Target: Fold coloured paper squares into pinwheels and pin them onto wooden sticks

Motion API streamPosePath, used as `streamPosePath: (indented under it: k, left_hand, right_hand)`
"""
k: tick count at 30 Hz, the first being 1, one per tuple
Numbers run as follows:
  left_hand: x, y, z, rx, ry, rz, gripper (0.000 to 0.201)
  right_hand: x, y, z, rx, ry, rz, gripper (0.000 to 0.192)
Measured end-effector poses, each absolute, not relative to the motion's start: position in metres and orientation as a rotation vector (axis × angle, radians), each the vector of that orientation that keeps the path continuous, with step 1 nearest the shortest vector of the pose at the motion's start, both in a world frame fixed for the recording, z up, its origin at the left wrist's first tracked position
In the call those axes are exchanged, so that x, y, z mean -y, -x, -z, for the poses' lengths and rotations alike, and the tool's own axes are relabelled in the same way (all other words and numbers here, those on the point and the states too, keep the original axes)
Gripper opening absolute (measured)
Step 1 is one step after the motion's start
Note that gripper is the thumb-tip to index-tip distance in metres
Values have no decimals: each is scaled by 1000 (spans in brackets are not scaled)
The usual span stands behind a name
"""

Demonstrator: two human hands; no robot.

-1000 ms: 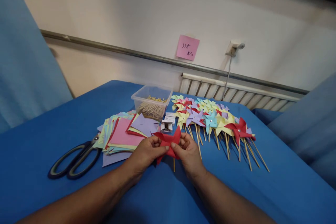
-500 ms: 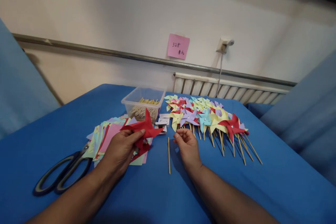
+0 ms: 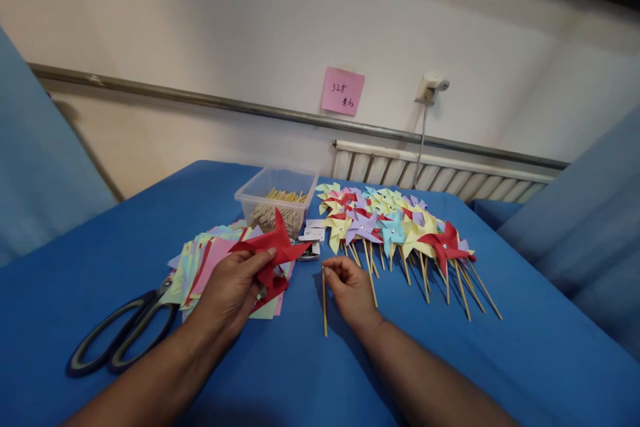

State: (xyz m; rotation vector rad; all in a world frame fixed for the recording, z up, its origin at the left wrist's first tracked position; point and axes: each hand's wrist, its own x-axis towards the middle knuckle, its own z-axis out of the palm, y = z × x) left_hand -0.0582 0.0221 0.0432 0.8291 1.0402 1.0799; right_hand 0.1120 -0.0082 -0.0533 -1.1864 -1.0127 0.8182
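Observation:
My left hand point(image 3: 245, 273) pinches a red paper pinwheel point(image 3: 279, 240) above the stack of coloured paper sheets point(image 3: 213, 255). To its right, my right hand point(image 3: 350, 290) has its thumb and fingers closed at the far end of a thin wooden stick point(image 3: 325, 303) on the blue cloth. Beyond that hand lie several finished pinwheels point(image 3: 393, 230) on sticks, in red, yellow, purple and blue. A small open box point(image 3: 311, 250) of dark bits sits between the hands, its contents too small to make out.
Large dark-handled scissors point(image 3: 125, 333) lie left of the paper stack. A clear plastic tub point(image 3: 253, 203) of wooden sticks stands behind it. The blue-covered table point(image 3: 165, 213) reaches to a wall with a radiator point(image 3: 380, 163), a metal rail and a pink note point(image 3: 343, 91).
My right hand has moved slightly left and closed on the end of the wooden stick. My left hand still holds the red pinwheel in nearly the same place.

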Motion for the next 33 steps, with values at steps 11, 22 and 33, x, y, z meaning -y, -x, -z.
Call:
streamPosePath:
  k: [11,22,33]
  left_hand:
    - [-27,64,-36,-1007,-816,-1108,9]
    - [-29,65,-21,-1001,-856,-1110,22]
    - [-27,65,-26,-1039,-784,-1069,28]
  right_hand:
    - [1,-99,53,1361,1379,-522,17]
    - [-36,-96,22,1820,1857,-145,24]
    - [-57,-96,9,2070,1991,-167,20]
